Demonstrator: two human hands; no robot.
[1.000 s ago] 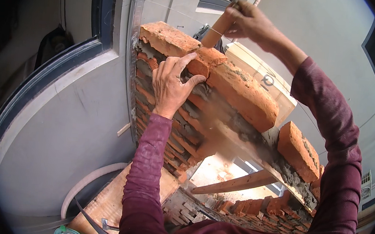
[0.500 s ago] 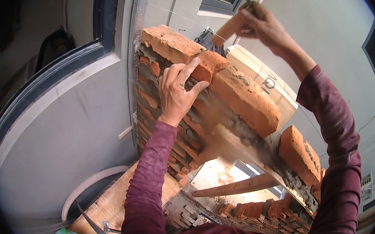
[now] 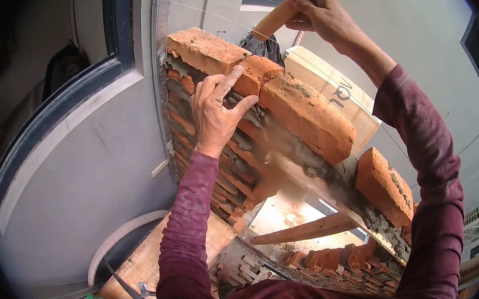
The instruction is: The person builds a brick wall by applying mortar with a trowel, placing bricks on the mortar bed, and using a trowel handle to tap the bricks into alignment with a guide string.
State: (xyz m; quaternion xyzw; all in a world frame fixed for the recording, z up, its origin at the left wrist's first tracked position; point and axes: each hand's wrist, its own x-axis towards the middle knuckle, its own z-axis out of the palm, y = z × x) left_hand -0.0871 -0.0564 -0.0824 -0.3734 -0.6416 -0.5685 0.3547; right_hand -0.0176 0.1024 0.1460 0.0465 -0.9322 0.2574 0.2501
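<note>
A short piece of orange brick sits in the top course of a brick wall, between a brick on its left and a longer brick on its right. My left hand rests its index fingertip on the short piece's front edge; the thumb is stretched out apart, and the other fingers are partly curled. Above and beyond the wall, my right hand is closed round a trowel, whose wooden handle points down to the left, off the bricks. The trowel's blade is out of view.
A string runs along the wall's far side, near a pale printed block and a dark bag. A separate brick sits in mortar further right. Below are an opening with a timber prop and a board.
My right hand has lifted the trowel handle slightly up and left, away from the bricks. My left index finger stays on the short brick piece. The whole view has shifted a little.
</note>
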